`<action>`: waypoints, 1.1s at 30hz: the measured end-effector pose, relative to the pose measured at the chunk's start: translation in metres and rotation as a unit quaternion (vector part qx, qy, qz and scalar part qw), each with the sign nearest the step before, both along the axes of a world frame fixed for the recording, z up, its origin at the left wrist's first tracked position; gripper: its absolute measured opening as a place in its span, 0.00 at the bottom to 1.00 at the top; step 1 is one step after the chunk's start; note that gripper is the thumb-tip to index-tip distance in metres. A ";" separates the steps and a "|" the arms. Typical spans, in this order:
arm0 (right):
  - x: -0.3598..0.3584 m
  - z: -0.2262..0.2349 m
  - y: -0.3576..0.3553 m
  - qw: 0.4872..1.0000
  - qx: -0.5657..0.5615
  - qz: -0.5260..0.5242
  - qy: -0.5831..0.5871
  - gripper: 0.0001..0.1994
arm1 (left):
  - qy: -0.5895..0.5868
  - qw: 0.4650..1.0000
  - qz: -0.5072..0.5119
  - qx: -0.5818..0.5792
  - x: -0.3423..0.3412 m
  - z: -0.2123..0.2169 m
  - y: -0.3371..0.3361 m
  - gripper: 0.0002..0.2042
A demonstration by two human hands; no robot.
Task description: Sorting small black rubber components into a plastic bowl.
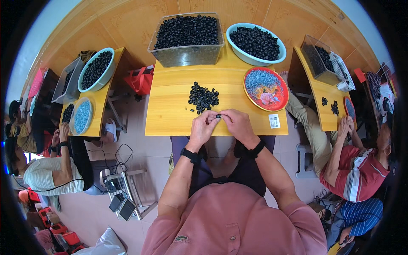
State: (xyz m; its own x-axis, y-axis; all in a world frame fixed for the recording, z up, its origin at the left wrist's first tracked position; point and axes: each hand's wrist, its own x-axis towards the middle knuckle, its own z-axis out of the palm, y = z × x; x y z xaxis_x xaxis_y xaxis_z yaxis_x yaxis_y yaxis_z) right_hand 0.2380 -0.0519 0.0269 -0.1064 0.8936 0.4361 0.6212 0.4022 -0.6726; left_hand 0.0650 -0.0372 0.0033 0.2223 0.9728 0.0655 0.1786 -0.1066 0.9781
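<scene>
Just above the near edge of the yellow table, my left hand (pixel 202 127) and my right hand (pixel 239 126) meet with their fingertips closed around a small black round part (pixel 218 116). Whether some smaller piece is also between the fingers cannot be made out. Right beyond the hands lies a loose pile of black ring-shaped parts (pixel 203 97) with holes in them. To the right, a red round tray (pixel 276 103) with a flower print holds many small blue-grey pieces (pixel 261 80).
At the table's far side stand a clear plastic bin (pixel 187 56) and a light-blue basin (pixel 255 60), both full of black parts. A white label (pixel 274 121) lies near the right corner. People work at similar tables on both sides. A metal stool (pixel 129 191) stands left behind me.
</scene>
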 end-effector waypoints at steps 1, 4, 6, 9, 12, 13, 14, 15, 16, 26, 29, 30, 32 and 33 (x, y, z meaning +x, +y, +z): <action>0.000 0.000 0.001 1.000 0.001 -0.002 0.001 0.05 | 0.007 1.000 -0.006 -0.006 -0.001 0.001 0.000 0.08; 0.000 0.001 0.001 1.000 -0.006 0.000 0.013 0.05 | -0.005 1.000 -0.020 0.001 -0.002 -0.006 0.002 0.07; -0.001 0.002 0.000 1.000 -0.013 0.005 0.025 0.05 | -0.032 0.999 -0.031 -0.009 -0.005 -0.011 0.004 0.07; 0.000 0.001 0.001 0.999 -0.023 0.001 0.039 0.06 | -0.067 0.996 -0.053 -0.028 -0.005 -0.014 0.006 0.06; -0.002 0.002 0.002 0.999 -0.024 -0.002 0.030 0.06 | -0.075 0.994 -0.064 -0.043 -0.008 -0.015 0.008 0.06; -0.001 0.003 0.002 0.999 -0.041 -0.003 0.031 0.07 | -0.077 0.994 -0.068 -0.048 -0.007 -0.014 0.008 0.05; -0.001 0.004 0.003 0.998 -0.058 -0.003 0.032 0.07 | -0.077 0.994 -0.068 -0.048 -0.007 -0.013 0.008 0.05; 0.000 0.004 0.004 0.998 -0.059 -0.004 0.033 0.07 | -0.080 0.993 -0.072 -0.054 -0.008 -0.012 0.007 0.05; 0.000 0.005 0.005 0.995 -0.090 -0.002 0.039 0.07 | -0.083 0.992 -0.076 -0.059 -0.009 -0.012 0.007 0.05; -0.003 0.000 0.013 0.995 -0.097 0.017 0.032 0.08 | -0.058 0.995 -0.030 -0.079 -0.001 -0.012 0.008 0.05; -0.008 -0.006 0.011 0.998 -0.067 0.011 0.015 0.09 | -0.049 0.994 -0.007 -0.095 0.002 -0.008 0.009 0.04; -0.007 -0.007 0.009 0.998 -0.067 0.010 0.015 0.09 | -0.045 0.994 -0.004 -0.104 0.003 -0.006 0.009 0.04; -0.007 -0.005 0.005 0.997 -0.077 0.006 0.007 0.09 | -0.040 0.993 -0.001 -0.114 0.003 -0.001 0.008 0.05; -0.007 -0.006 0.004 0.997 -0.077 0.006 0.007 0.09 | -0.044 0.993 -0.004 -0.107 0.003 0.002 0.007 0.05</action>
